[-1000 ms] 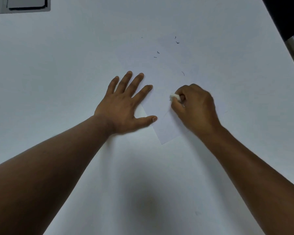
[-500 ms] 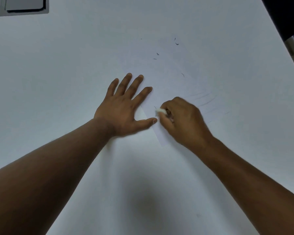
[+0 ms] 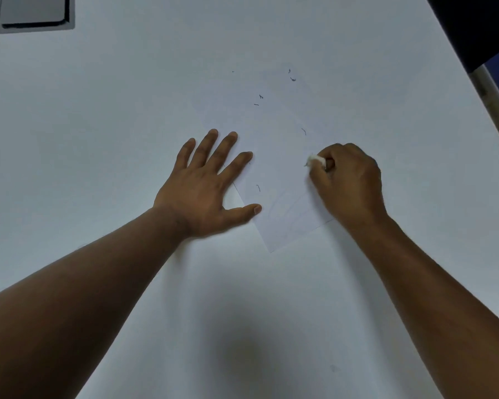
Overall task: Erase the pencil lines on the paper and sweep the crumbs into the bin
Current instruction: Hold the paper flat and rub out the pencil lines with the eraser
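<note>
On the white table (image 3: 98,139), the paper (image 3: 283,203) is pinned by the flat, spread left hand (image 3: 205,188) while, at three o'clock, an eraser (image 3: 316,159) is gripped by the right hand (image 3: 349,180).

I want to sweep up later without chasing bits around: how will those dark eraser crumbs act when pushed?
The crumbs look tiny and thin, so probably very light and easily scattered. Several are curled slivers, likely to roll or cling rather than slide. They lie spread over the paper, so gentle strokes should suit.
</note>
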